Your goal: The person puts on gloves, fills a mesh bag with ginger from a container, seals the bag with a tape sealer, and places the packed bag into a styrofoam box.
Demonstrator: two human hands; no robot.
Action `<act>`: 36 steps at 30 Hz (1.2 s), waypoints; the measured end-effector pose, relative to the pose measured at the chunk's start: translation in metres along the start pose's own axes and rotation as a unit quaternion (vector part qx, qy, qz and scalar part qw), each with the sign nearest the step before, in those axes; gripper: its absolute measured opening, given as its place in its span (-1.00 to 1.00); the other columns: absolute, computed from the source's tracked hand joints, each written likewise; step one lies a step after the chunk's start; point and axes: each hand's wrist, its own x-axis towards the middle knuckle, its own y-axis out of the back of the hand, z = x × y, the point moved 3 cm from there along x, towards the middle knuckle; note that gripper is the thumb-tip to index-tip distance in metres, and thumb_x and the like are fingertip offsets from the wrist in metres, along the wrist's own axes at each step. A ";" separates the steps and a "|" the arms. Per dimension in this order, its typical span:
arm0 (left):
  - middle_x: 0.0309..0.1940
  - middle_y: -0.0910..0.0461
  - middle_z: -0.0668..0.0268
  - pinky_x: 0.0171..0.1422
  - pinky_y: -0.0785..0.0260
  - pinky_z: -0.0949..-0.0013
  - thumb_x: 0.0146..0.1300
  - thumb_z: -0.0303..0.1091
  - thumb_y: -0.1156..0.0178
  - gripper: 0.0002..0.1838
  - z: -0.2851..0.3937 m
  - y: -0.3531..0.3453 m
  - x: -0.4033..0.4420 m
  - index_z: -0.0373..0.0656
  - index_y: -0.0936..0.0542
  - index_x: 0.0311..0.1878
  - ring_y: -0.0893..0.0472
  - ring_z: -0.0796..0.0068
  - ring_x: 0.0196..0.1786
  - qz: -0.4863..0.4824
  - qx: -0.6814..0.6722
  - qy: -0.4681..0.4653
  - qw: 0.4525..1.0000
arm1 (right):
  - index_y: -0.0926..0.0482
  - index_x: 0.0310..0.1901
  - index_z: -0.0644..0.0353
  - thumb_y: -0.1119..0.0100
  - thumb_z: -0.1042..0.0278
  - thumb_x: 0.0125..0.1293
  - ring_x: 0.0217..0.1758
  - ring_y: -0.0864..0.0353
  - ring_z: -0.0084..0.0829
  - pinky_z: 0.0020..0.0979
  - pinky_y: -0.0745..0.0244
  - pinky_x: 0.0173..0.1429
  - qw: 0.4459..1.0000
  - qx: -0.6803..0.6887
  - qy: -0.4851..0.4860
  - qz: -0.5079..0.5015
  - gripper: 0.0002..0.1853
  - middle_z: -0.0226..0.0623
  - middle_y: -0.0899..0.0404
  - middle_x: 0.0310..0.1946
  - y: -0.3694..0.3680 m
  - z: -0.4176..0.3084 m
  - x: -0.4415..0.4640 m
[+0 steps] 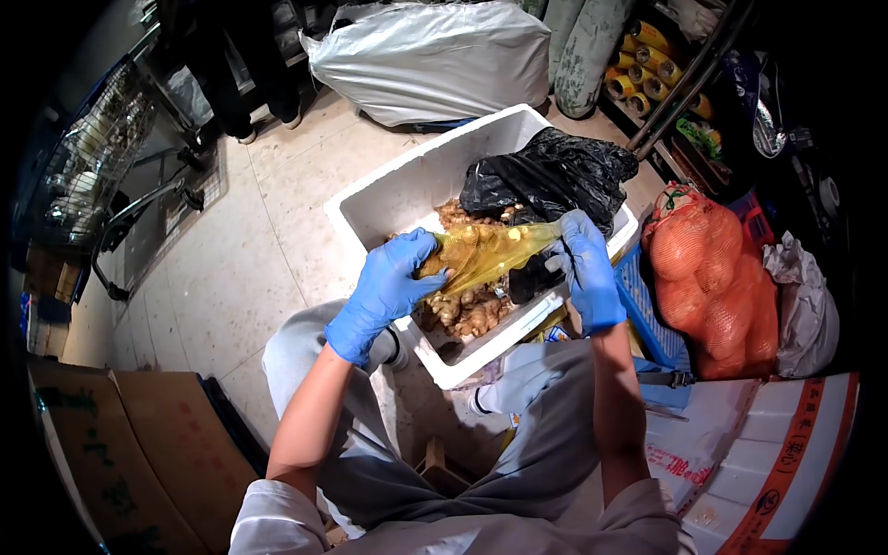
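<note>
My left hand (pixel 398 273), in a blue glove, is closed around one end of a translucent yellow bag (pixel 490 254) with lumpy pieces of ginger showing inside. The bag's other end is pinched in the gloved fingers of my right hand (pixel 585 264), so it stretches between both hands. Beneath it stands a white foam box (pixel 384 199) with loose ginger (pixel 467 310) on its bottom. A crumpled black plastic bag (pixel 555 171) lies over the box's far right corner. Below the yellow bag, a small black item (pixel 534 277) is partly hidden near my right hand.
Right of the box are a blue plastic basket (pixel 652 310) and a red mesh sack of round produce (pixel 712 277). A white sack (pixel 435 60) lies behind. Cardboard boxes (pixel 157 453) flank me. At the far left stands a wire cart (pixel 106 157); another person's legs (pixel 231 69) are nearby.
</note>
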 end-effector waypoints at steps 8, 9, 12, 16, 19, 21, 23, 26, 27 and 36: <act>-0.55 -0.28 0.19 -0.40 -0.23 0.48 -0.11 -0.36 -0.33 -0.67 0.004 0.001 -0.002 -0.28 -0.38 -0.39 -0.23 0.29 -0.52 0.049 -0.067 0.043 0.996 | -0.45 -0.39 0.20 0.08 0.27 0.30 -0.63 -0.25 -0.70 -0.67 -0.14 -0.59 0.982 0.164 -0.092 0.001 -0.79 -0.47 -0.35 -0.61 0.007 0.024 0.009; -0.56 -0.27 0.20 -0.41 -0.22 0.49 -0.12 -0.36 -0.33 -0.67 0.001 0.000 -0.004 -0.28 -0.38 -0.39 -0.22 0.28 -0.52 0.046 -0.083 0.073 0.993 | -0.47 -0.38 0.24 0.01 0.25 0.26 -0.75 -0.11 -0.73 -0.64 0.05 -0.69 0.982 0.166 -0.086 -0.025 -0.78 -0.57 -0.22 -0.74 0.008 0.018 0.009; -0.57 -0.27 0.21 -0.40 -0.21 0.51 -0.12 -0.36 -0.32 -0.68 0.003 0.005 -0.004 -0.27 -0.39 -0.39 -0.21 0.26 -0.52 0.039 -0.053 0.070 0.995 | -0.49 -0.35 0.29 -0.05 0.21 0.23 -0.83 0.02 -0.74 -0.60 0.18 -0.74 0.970 0.082 -0.212 -0.083 -0.74 -0.65 -0.06 -0.83 0.007 0.004 0.000; -0.56 -0.29 0.23 -0.40 -0.24 0.49 -0.12 -0.36 -0.32 -0.69 0.006 0.006 -0.005 -0.24 -0.40 -0.37 -0.26 0.25 -0.53 0.058 0.095 -0.059 0.992 | -0.50 -0.32 0.33 -0.09 0.20 0.21 -0.85 0.08 -0.76 -0.59 0.24 -0.76 0.947 0.039 -0.249 -0.197 -0.71 -0.66 -0.04 -0.86 0.001 0.005 -0.005; -0.53 -0.34 0.21 -0.39 -0.29 0.44 -0.14 -0.36 -0.33 -0.68 0.003 0.002 -0.007 -0.23 -0.41 -0.35 -0.36 0.24 -0.52 0.046 0.090 -0.041 0.994 | -0.51 -0.34 0.26 -0.14 0.22 0.16 -0.79 -0.05 -0.78 -0.67 0.09 -0.71 0.973 -0.058 -0.184 -0.131 -0.76 -0.65 -0.19 -0.78 -0.011 0.014 -0.002; -0.52 -0.36 0.20 -0.40 -0.31 0.41 -0.15 -0.36 -0.34 -0.67 0.004 0.002 -0.007 -0.23 -0.42 -0.34 -0.39 0.23 -0.50 0.054 0.055 -0.012 0.997 | -0.48 -0.40 0.19 -0.21 0.25 0.10 -0.76 -0.13 -0.79 -0.73 -0.03 -0.68 0.986 -0.114 -0.100 -0.070 -0.80 -0.64 -0.31 -0.71 -0.007 0.019 0.002; -0.50 -0.37 0.19 -0.40 -0.32 0.37 -0.17 -0.36 -0.35 -0.66 0.003 0.001 -0.006 -0.23 -0.42 -0.34 -0.42 0.23 -0.49 0.065 0.021 0.018 0.998 | -0.47 -0.41 0.18 -0.21 0.26 0.11 -0.75 -0.15 -0.80 -0.73 -0.05 -0.68 0.985 -0.083 -0.127 -0.076 -0.82 -0.65 -0.31 -0.71 -0.007 0.025 0.002; -0.50 -0.38 0.19 -0.40 -0.32 0.37 -0.18 -0.36 -0.36 -0.66 0.006 0.000 -0.007 -0.24 -0.43 -0.35 -0.42 0.23 -0.48 0.087 0.054 -0.009 0.995 | -0.48 -0.43 0.15 -0.19 0.28 0.13 -0.73 -0.16 -0.82 -0.73 -0.06 -0.66 0.986 -0.056 -0.128 -0.088 -0.85 -0.65 -0.32 -0.70 -0.030 0.021 -0.011; -0.50 -0.39 0.19 -0.39 -0.32 0.39 -0.18 -0.36 -0.36 -0.65 0.010 -0.001 -0.007 -0.24 -0.43 -0.34 -0.40 0.23 -0.49 0.092 0.070 -0.032 0.993 | -0.48 -0.43 0.15 -0.18 0.30 0.14 -0.71 -0.17 -0.81 -0.74 -0.06 -0.63 0.990 -0.031 -0.099 -0.096 -0.86 -0.64 -0.33 -0.68 -0.037 0.018 -0.015; -0.54 -0.43 0.30 -0.36 -0.28 0.56 -0.13 -0.40 -0.35 -0.67 -0.020 -0.006 -0.011 -0.30 -0.42 -0.36 -0.35 0.64 -0.47 0.104 -0.235 0.250 0.934 | -0.48 -0.46 0.15 -0.12 0.41 0.15 -0.59 -0.25 -0.81 -0.74 -0.14 -0.50 0.998 0.015 -0.020 -0.051 -0.92 -0.58 -0.40 -0.59 -0.008 0.006 0.002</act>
